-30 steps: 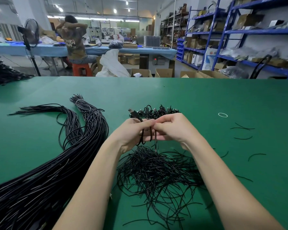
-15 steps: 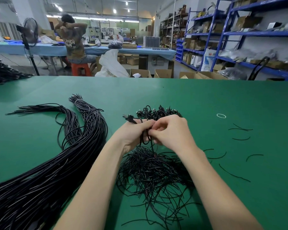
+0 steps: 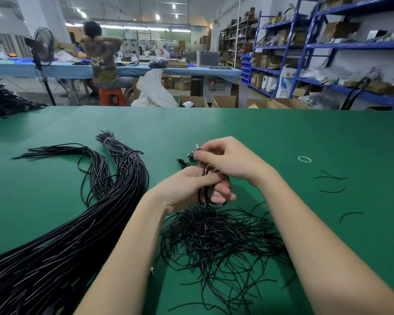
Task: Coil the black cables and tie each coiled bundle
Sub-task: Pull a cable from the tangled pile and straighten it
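Observation:
My left hand [image 3: 191, 187] grips a small coil of black cable [image 3: 208, 196] above the green table [image 3: 282, 137], its loops hanging below the fingers. Just above it, my right hand [image 3: 228, 159] has its fingertips pinched at the top of the coil, on the cable or a thin tie; I cannot tell which. A cable plug [image 3: 181, 160] sticks out to the left of my hands. Under my wrists lies a loose heap of thin black ties [image 3: 216, 237]. A thick bundle of long black cables [image 3: 77, 228] sweeps along the left side.
Several stray black ties [image 3: 332, 178] and a small white ring [image 3: 304, 159] lie on the right of the table. Another cable pile [image 3: 0, 101] sits far left. Beyond the table are a seated person [image 3: 102, 64], a fan, cardboard boxes and blue shelving [image 3: 328, 46].
My right hand has risen and shifted above the left. My left hand has dropped slightly with the coil. The pile of finished coils behind my hands is now hidden.

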Available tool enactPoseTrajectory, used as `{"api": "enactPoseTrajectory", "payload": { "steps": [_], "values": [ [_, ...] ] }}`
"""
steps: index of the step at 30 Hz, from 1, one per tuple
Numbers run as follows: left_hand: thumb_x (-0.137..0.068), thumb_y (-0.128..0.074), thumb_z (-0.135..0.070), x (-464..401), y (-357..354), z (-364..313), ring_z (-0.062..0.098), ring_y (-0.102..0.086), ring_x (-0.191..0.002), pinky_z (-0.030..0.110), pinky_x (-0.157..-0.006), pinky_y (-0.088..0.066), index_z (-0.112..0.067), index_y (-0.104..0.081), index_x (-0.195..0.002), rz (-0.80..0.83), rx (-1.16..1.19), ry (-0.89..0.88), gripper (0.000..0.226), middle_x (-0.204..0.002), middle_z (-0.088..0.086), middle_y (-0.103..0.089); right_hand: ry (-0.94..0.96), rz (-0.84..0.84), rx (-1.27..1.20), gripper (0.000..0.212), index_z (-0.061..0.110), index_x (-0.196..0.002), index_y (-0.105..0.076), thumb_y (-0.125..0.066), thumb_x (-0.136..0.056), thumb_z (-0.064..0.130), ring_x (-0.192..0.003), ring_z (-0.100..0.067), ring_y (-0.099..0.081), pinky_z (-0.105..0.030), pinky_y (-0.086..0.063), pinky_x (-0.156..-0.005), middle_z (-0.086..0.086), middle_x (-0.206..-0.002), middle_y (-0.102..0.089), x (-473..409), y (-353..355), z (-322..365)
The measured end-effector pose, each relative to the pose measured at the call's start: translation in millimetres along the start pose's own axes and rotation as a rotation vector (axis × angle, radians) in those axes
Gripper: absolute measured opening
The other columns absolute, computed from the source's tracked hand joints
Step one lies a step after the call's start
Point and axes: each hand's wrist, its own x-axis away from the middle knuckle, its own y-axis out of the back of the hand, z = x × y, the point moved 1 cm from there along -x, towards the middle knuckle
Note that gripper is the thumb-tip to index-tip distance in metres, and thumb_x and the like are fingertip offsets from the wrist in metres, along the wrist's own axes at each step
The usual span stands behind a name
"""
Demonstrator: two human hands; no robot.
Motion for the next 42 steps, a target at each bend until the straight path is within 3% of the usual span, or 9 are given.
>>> {"api": "enactPoseTrajectory", "payload": {
  "steps": [5,8,10,14,19,27,31,37,42],
  "values": [
    [-0.106,-0.042,-0.018,-4.4,1.4,-2.1,0.014,-0.053,-0.063,0.022,-0.063,-0.043,-0.007,-0.052,-0.085,-0.083,0.017,-0.026,0.026,-0.065,0.002,-0.032,-0.097,-0.156,0.011,0.028,0.023,-0.082,-0.066,-0.063,-0.097,0.046,-0.057,0.002,-0.059,-0.027,-0.047,-0.069,0.010,-0.061,-0.070,-4.4,5.5,-18.8],
    [-0.106,-0.042,-0.017,-8.5,-0.8,1.3,0.010,-0.045,-0.059,0.022,-0.061,-0.039,-0.010,-0.049,-0.082,-0.147,-0.035,-0.054,0.026,-0.067,0.002,-0.034,-0.084,-0.266,0.095,0.026,0.027,-0.081,-0.065,-0.066,-0.094,0.050,-0.057,0.008,-0.057,-0.015,-0.041,-0.058,0.016,-0.057,-0.066,-3.8,3.1,-19.5],
    [-0.107,-0.040,-0.017,-10.7,-0.8,1.8,0.011,-0.046,-0.060,0.021,-0.059,-0.044,-0.011,-0.048,-0.081,-0.200,-0.010,-0.063,0.028,-0.064,0.000,-0.038,-0.091,-0.226,0.042,0.027,0.026,-0.086,-0.071,-0.066,-0.093,0.052,-0.070,0.002,-0.065,-0.023,-0.052,-0.073,0.012,-0.066,-0.071,-2.4,2.5,-21.2],
    [-0.108,-0.038,-0.020,-11.5,6.2,0.5,0.017,-0.058,-0.076,0.031,-0.073,-0.053,-0.009,-0.057,-0.087,-0.313,0.090,-0.046,0.031,-0.066,0.000,-0.054,-0.087,-0.070,0.012,0.018,0.032,-0.089,-0.078,-0.074,-0.085,0.049,-0.087,-0.007,-0.069,-0.033,-0.057,-0.085,0.013,-0.087,-0.077,9.6,12.6,-26.3],
    [-0.108,-0.041,-0.027,-13.4,5.3,3.6,0.018,-0.062,-0.113,0.048,-0.102,-0.049,-0.014,-0.066,-0.099,-0.398,-0.115,-0.032,0.030,-0.105,0.001,-0.072,-0.073,-0.152,-0.106,0.006,0.023,-0.087,-0.081,-0.079,-0.088,0.028,-0.070,-0.022,-0.074,-0.036,-0.064,-0.075,0.006,-0.077,-0.078,15.9,12.1,-31.4],
    [-0.107,-0.035,-0.007,-8.1,-5.5,1.3,0.023,-0.069,-0.075,0.029,-0.057,-0.054,-0.010,-0.050,-0.124,-0.121,-0.038,-0.046,0.022,-0.088,0.009,-0.071,-0.118,-0.262,-0.475,0.008,0.013,-0.085,-0.078,-0.080,-0.088,0.020,-0.043,-0.008,-0.055,-0.023,-0.046,-0.043,0.004,-0.053,-0.063,16.5,-2.8,-33.1],
    [-0.101,-0.035,0.003,-9.7,-3.5,1.9,0.014,-0.050,-0.063,0.022,-0.052,-0.039,-0.012,-0.049,-0.098,-0.131,-0.120,-0.043,0.021,-0.079,0.007,-0.060,-0.160,-0.280,-0.475,0.009,0.014,-0.086,-0.076,-0.078,-0.090,0.022,-0.051,-0.007,-0.064,-0.026,-0.059,-0.059,0.005,-0.059,-0.068,14.0,-4.3,-35.0],
    [-0.110,-0.031,-0.029,-7.1,-9.6,2.8,0.008,-0.045,-0.048,0.017,-0.041,-0.033,-0.021,-0.048,-0.106,-0.123,-0.325,0.057,0.019,-0.067,-0.006,-0.042,-0.288,-0.116,-0.433,0.037,0.011,-0.083,-0.079,-0.081,-0.082,0.048,-0.046,-0.008,-0.054,-0.017,-0.051,-0.052,0.001,-0.065,-0.069,9.3,-0.4,-30.4],
    [-0.109,-0.031,-0.026,-8.3,-7.9,1.8,0.006,-0.034,-0.044,0.017,-0.040,-0.025,-0.022,-0.050,-0.102,-0.152,-0.420,0.077,0.020,-0.068,-0.004,-0.052,-0.313,-0.127,-0.496,0.013,0.010,-0.081,-0.076,-0.078,-0.089,0.021,-0.041,-0.005,-0.046,-0.014,-0.044,-0.043,0.003,-0.057,-0.065,4.5,-2.3,-34.8]
  ]
}}
